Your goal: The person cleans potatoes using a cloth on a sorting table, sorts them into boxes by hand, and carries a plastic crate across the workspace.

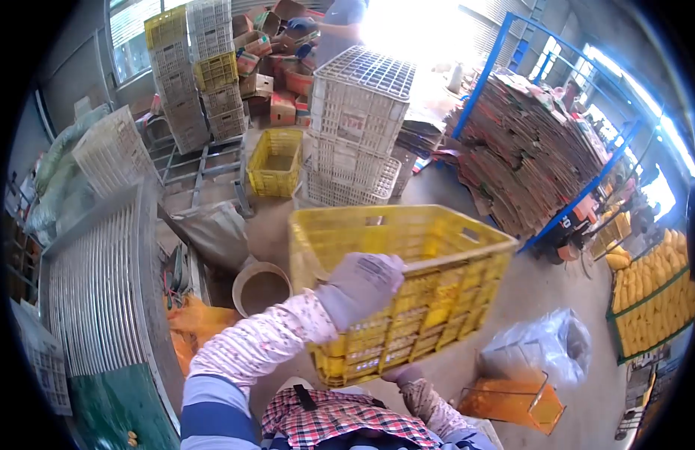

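A yellow plastic crate [445,300] is held up in front of my body, tilted, with its open top facing up and away. My gloved left hand [360,289] is closed over the crate's near rim. Below the crate's lower edge, my gloved right hand [404,373] presses against the underside, its fingertips hidden by the crate. Through the slotted walls the part of the inside that shows holds nothing I can make out. Patterned sleeve covers reach up both forearms.
Stacked white crates [358,120] stand just beyond, with another yellow crate [276,161] on the floor beside them. A ribbed metal chute [100,277] and a bucket [261,289] are at left. Right are an orange container [512,403], a plastic bag [542,349] and flattened cardboard [523,150].
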The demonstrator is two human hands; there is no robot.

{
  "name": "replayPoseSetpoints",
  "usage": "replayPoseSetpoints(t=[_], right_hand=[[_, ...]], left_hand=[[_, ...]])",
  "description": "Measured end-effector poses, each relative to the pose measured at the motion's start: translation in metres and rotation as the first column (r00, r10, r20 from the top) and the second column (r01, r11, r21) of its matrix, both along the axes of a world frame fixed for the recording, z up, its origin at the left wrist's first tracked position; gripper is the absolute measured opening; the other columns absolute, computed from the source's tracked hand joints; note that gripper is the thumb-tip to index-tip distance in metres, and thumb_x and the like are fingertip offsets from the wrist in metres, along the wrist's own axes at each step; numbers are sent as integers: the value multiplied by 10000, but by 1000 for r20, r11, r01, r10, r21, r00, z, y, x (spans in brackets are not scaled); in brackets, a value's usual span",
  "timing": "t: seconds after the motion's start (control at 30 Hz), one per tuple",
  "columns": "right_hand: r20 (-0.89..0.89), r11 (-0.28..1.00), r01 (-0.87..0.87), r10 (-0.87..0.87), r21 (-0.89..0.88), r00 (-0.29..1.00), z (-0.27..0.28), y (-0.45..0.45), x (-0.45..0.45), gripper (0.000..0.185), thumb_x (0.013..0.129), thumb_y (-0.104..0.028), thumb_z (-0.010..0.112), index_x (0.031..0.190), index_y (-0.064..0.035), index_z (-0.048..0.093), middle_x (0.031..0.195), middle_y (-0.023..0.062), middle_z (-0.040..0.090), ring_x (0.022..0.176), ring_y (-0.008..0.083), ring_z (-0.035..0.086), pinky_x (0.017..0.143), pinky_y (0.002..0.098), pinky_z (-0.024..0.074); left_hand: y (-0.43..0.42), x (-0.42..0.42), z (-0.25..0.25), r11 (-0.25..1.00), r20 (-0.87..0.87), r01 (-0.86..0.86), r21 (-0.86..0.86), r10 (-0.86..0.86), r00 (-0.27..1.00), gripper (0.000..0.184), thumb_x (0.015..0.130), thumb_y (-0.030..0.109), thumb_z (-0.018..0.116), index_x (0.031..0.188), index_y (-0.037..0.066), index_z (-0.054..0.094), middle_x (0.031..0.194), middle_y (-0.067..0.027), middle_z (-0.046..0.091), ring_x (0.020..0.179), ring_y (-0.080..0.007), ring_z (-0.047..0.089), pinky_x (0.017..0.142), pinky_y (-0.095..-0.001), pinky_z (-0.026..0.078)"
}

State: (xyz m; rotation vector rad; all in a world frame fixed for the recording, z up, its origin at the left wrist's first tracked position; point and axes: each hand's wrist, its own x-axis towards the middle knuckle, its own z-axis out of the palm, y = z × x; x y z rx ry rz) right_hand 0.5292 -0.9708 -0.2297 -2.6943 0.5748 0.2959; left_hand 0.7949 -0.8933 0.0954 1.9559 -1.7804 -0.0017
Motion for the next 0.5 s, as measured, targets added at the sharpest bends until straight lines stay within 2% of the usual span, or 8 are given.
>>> replayPoseSetpoints(t=[0.1, 0.17, 0.2, 0.27, 0.33, 0.37, 0.43, 0.5], right_hand=[[20, 945, -54, 50, 323, 999, 4, 10, 81, 545, 975, -446, 370, 1413, -148, 499, 1478, 111, 477, 1372, 331, 405, 1161, 485, 291], [6, 792, -25, 27, 610, 1000, 9, 17, 139, 540, 980, -445, 367, 1406, -143, 505, 1466, 114, 488, 1356, 331, 422, 1148, 489, 308], [-32, 636, 30, -7, 771, 999, 12, 20, 171, 537, 983, -445, 365, 1402, -141, 507, 1460, 116, 494, 1348, 332, 431, 1142, 490, 317], [-212, 122, 220, -80, 968, 974, 21, 27, 236, 532, 989, -444, 361, 1395, -136, 513, 1449, 119, 505, 1331, 333, 449, 1129, 494, 334], [-396, -357, 344, -80, 868, 915, 36, 30, 304, 527, 995, -443, 358, 1389, -131, 518, 1437, 122, 516, 1315, 333, 466, 1116, 497, 351], [-475, -510, 384, -54, 770, 879, 44, 27, 334, 525, 998, -443, 356, 1385, -129, 520, 1431, 124, 522, 1307, 334, 475, 1110, 499, 360], [-597, -683, 422, -25, 596, 802, 65, 21, 397, 520, 1004, -442, 352, 1378, -124, 526, 1419, 127, 533, 1291, 335, 493, 1097, 502, 377], [-701, -775, 425, -32, 467, 712, 93, 8, 455, 517, 1010, -441, 349, 1371, -119, 531, 1407, 130, 544, 1274, 335, 510, 1084, 506, 394]], left_hand=[[0, 70, 9, 977, 61, -108, 181, 99, 993, 214, 935, 282, 558, 909, 74, 604, 798, -147, 679, 791, -340, 682, 710, -456, 521], [4, 121, 13, 931, 125, -218, 293, 188, 974, 233, 944, 289, 549, 930, 64, 608, 827, -162, 688, 814, -358, 680, 726, -472, 515], [8, 147, 12, 901, 164, -280, 331, 237, 958, 241, 948, 292, 545, 942, 60, 609, 841, -169, 690, 830, -365, 679, 736, -479, 511], [27, 195, 6, 840, 229, -395, 372, 329, 916, 254, 952, 301, 542, 960, 57, 612, 859, -180, 692, 852, -371, 676, 757, -485, 507], [40, 251, 7, 791, 280, -513, 334, 436, 855, 265, 953, 313, 545, 972, 58, 615, 867, -187, 690, 867, -371, 673, 778, -484, 505], [43, 277, 13, 747, 266, -571, 339, 506, 820, 267, 951, 315, 549, 972, 57, 614, 878, -190, 690, 876, -372, 672, 789, -481, 505], [57, 323, 27, 638, 257, -664, 391, 617, 744, 272, 947, 321, 559, 971, 55, 613, 898, -195, 689, 895, -373, 668, 809, -477, 504], [66, 379, 27, 565, 265, -727, 392, 687, 677, 274, 944, 324, 569, 968, 54, 613, 918, -193, 690, 904, -375, 666, 820, -471, 505]])
